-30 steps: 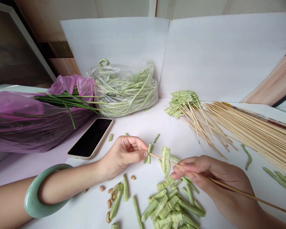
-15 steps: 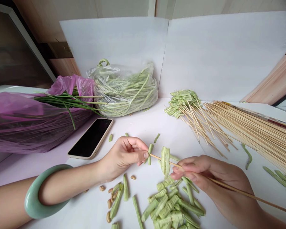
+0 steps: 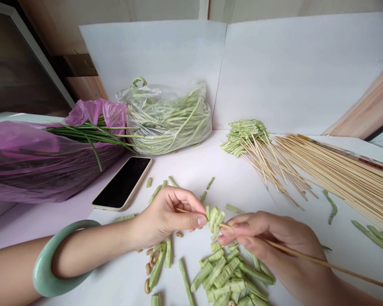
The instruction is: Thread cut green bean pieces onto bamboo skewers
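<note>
My right hand is closed around a thin bamboo skewer, whose long end runs out to the lower right. Cut green bean pieces are threaded on the skewer between my two hands. My left hand pinches the piece nearest the tip with thumb and forefinger. The skewer's tip shows past that piece, behind the left fingers. Under my hands lies a heap of cut bean pieces on the white surface. A few loose pieces and brown bean seeds lie left of the heap.
A phone lies left, by a purple bag with green stalks. A clear bag of long beans stands behind. Finished bean skewers and many bare skewers lie right, near stray bean strips.
The left hand has moved right along the skewer, pushing its bean piece up against the others. The skewer tip now sticks out behind the left fingers. The right hand has shifted slightly left.
</note>
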Demonstrator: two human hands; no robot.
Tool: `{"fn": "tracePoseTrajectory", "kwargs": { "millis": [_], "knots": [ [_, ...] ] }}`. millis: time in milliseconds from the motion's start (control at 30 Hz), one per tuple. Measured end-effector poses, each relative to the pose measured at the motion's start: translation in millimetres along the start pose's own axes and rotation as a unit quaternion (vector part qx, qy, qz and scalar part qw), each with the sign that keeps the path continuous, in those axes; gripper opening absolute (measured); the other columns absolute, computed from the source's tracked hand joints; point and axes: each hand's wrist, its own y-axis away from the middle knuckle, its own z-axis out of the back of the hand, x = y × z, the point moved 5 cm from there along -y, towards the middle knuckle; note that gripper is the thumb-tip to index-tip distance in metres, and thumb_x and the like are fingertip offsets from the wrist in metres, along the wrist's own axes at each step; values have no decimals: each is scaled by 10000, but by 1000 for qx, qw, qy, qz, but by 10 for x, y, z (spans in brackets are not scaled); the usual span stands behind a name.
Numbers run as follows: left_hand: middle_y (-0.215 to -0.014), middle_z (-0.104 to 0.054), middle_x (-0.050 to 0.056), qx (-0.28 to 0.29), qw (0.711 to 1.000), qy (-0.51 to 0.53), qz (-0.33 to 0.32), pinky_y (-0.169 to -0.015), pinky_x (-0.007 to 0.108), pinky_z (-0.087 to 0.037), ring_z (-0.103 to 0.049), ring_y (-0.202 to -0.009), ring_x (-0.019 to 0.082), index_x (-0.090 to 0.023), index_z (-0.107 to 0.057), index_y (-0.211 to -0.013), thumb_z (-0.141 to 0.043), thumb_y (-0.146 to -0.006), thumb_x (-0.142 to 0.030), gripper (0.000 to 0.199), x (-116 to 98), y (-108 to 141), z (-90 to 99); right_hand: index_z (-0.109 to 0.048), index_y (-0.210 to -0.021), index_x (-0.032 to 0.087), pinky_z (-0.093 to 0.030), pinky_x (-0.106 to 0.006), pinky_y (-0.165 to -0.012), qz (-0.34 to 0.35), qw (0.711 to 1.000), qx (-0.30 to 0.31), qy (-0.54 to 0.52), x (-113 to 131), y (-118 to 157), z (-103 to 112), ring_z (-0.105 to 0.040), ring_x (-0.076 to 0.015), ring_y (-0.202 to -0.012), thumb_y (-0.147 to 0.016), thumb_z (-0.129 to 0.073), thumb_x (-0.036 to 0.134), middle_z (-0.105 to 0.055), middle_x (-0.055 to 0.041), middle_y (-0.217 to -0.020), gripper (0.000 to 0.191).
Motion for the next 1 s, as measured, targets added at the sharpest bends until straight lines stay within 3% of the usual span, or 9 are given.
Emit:
{"fn": "tracePoseTrajectory", "kwargs": {
  "millis": [300,467,600,867,1000],
  "knots": [
    [-582,-664,11,2,1000,6,-18,-502,185,-405,-529,-493,67,-124,-731,-719,-802,-619,-187,138,-45,-40,24,-696,-821,264,-587,-286,-746,9,1000,-19,12,-19,-47,91,-727,-182,-758,-815,-629,187,-752,-22,-831,102],
    [-585,-651,52,-22,997,62,-27,-553,219,-426,-540,-508,95,-87,-719,-699,-692,-737,-409,325,-37,-81,60,-704,-772,229,-598,-314,-709,-78,991,-61,-95,-97,-88,98,-723,-185,-707,-779,-685,268,-755,-45,-763,44],
    [-599,-640,78,-13,996,83,-7,-566,237,-429,-547,-529,120,-65,-705,-713,-536,-818,-502,480,-12,-94,64,-716,-740,234,-593,-307,-714,-119,972,-55,-194,-147,-129,95,-720,-170,-706,-759,-709,277,-762,-42,-774,47],
    [-837,-709,140,82,990,112,7,-754,326,-460,-640,-783,216,-59,-706,-934,-511,-790,-270,322,31,-79,4,-726,-747,229,-571,-270,-747,-144,958,-46,-245,-195,-136,81,-704,-142,-730,-781,-687,260,-756,-32,-776,60],
    [-908,-720,155,106,982,159,10,-830,348,-444,-649,-853,225,-52,-694,-999,-489,-745,-194,356,32,-73,-4,-725,-745,230,-564,-251,-741,-155,954,-44,-254,-197,-130,73,-699,-130,-726,-780,-690,259,-755,-26,-783,57]
  ]
}}
